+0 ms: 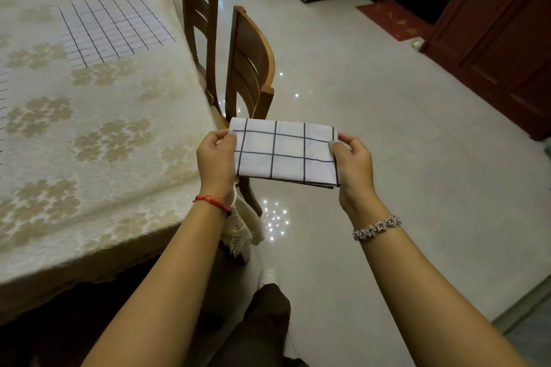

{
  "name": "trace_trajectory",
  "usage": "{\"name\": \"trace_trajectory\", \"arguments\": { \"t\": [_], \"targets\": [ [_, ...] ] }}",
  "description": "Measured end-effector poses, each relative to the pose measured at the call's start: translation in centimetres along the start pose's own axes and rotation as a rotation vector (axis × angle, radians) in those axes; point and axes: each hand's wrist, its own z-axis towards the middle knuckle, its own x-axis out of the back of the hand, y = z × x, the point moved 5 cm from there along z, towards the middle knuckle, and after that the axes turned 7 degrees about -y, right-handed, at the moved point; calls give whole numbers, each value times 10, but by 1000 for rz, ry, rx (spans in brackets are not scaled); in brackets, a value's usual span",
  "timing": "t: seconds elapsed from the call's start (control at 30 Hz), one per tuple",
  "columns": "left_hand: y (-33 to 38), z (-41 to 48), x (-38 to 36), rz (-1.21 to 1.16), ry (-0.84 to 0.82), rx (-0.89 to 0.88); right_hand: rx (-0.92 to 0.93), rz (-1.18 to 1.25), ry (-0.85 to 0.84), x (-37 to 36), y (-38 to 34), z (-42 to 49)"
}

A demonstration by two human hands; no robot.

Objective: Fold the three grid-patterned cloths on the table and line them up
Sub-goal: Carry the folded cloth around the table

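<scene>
A white cloth with dark grid lines, folded into a small rectangle (pixel 284 152), hangs in the air off the table's right side, above the floor. My left hand (pixel 216 158) pinches its left edge and my right hand (pixel 353 167) pinches its right edge. A second grid cloth (pixel 114 28) lies spread flat on the far part of the table. A sliver of a third grid cloth (pixel 3 101) shows at the left edge of the frame, mostly cut off.
The table (pixel 98 182) wears a cream floral cloth with a lace fringe hanging at its near corner. Two wooden chairs (pixel 250 68) stand along its right side, close to the held cloth. Shiny tiled floor (pixel 387 128) stretches right toward a dark wooden cabinet (pixel 507 48).
</scene>
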Motion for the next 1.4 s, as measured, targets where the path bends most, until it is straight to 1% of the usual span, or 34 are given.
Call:
{"name": "trace_trajectory", "arguments": {
  "t": [0.37, 0.67, 0.8, 1.13, 1.4],
  "targets": [
    [22, 100, -32, -44, 96, -26, 41, -12, -74, -40, -41, 109],
    [31, 155, -20, -50, 254, -15, 65, -63, -229, -92, -60, 173],
    [36, 178, -14, -57, 350, -27, 90, -99, -338, -120, -71, 205],
    [51, 226, -14, -79, 651, -23, 111, -160, -632, -190, -101, 292],
    [50, 220, -3, -108, 909, -6, 113, -203, -922, -243, -109, 316]
  ]
}}
